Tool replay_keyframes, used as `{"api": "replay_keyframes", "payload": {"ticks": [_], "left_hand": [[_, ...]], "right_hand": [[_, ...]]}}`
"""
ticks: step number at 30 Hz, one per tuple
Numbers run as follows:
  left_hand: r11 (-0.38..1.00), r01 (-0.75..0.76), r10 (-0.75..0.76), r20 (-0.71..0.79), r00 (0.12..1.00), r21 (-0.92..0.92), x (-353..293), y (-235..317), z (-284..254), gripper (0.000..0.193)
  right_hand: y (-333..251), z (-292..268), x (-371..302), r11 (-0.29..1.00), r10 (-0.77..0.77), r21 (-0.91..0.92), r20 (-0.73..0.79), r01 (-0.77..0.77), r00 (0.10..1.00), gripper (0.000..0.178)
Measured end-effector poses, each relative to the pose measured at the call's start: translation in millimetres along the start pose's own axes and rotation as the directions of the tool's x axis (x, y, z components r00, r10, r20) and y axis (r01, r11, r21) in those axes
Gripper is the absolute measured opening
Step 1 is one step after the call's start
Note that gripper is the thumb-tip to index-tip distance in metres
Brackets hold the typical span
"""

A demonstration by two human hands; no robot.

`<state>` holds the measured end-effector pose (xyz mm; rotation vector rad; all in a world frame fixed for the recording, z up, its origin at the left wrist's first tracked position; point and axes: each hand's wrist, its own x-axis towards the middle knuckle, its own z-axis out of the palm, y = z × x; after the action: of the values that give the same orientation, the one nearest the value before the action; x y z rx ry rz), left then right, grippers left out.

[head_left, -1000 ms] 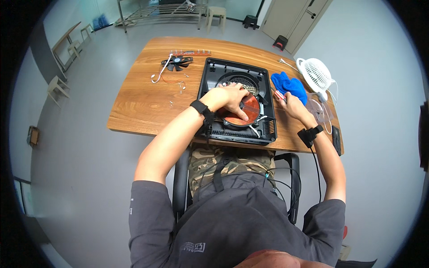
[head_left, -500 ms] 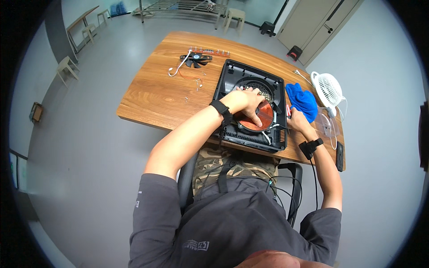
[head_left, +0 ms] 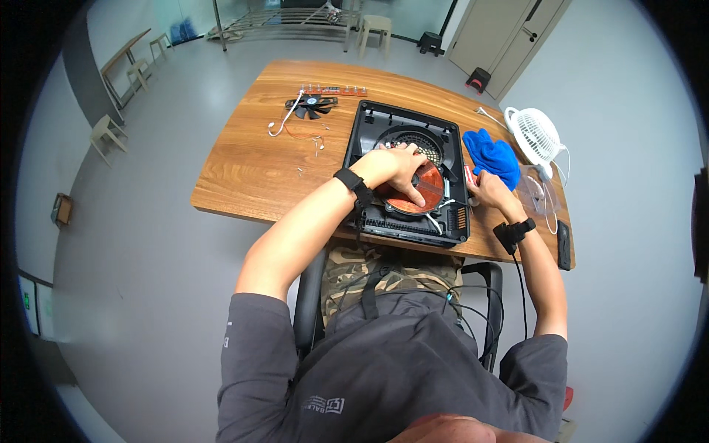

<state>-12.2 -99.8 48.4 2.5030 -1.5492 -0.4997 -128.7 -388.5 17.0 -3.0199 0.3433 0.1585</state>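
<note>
Your left hand (head_left: 402, 171) is spread, not clenched, over the copper-coloured round coil (head_left: 433, 179): thumb on its face, fingers reaching past its 11 o'clock edge. Coil sits inside the open black plastic housing (head_left: 369, 124), just off centre toward 6 o'clock, round mesh vent (head_left: 422, 142) at its 12, white leads (head_left: 435, 222) at its 5.

Your right hand (head_left: 490, 190) is at the housing's 3 o'clock, fingers closed round a small red-and-white object (head_left: 470, 176); looks like a tool handle, but your fingers hide most of it.

Clock from the housing, all on the brown wood-grain table (head_left: 247, 166): crumpled blue cloth (head_left: 493, 156) near 3, white caged fan (head_left: 537, 135) past it between 2 and 3, clear plastic piece (head_left: 530, 193) at 3, flat black bar (head_left: 563, 245) at 4. Black bladed fan (head_left: 313, 109) at 10, red strip with upright pins (head_left: 343, 91) just beyond. Small loose parts (head_left: 300, 171) at 9.
</note>
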Motion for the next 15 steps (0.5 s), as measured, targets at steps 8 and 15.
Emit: {"api": "replay_keyframes", "payload": {"ticks": [8,15], "left_hand": [[1.000,-0.016,0.016,0.022,1.000,-0.004,2,1,-3,0.118],[0.976,-0.193,0.187,-0.064,0.980,-0.105,4,-18,-9,0.092]], "right_hand": [[-10,-26,-1,0.998,-0.022,0.053,-0.177,0.032,0.984,0.054],[-40,-28,18,0.996,-0.060,0.070,-0.046,0.063,0.997,0.056]]}}
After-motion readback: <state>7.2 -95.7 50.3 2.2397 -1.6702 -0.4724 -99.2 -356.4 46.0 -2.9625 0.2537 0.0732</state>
